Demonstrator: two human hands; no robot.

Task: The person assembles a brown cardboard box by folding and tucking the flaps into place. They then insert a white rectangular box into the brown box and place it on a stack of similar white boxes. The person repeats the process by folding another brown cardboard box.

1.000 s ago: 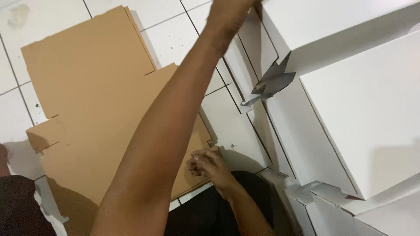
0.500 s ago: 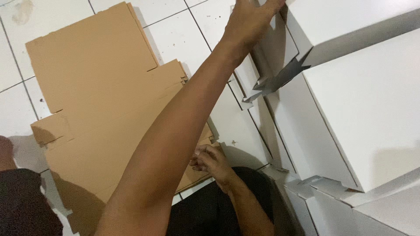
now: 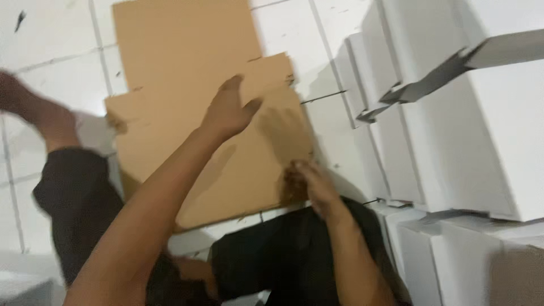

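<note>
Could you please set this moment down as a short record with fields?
Setting: white tiled floor, seen from above
Left hand: open, fingers spread, above the flat brown cardboard, holding nothing
Right hand: at the cardboard's near right edge; grip too blurred to tell
Stack: white folded boxes at the right, one with grey flaps sticking out
Person: sits on the floor, dark trousers

White boxes (image 3: 453, 130) apparently crowding right.
</note>
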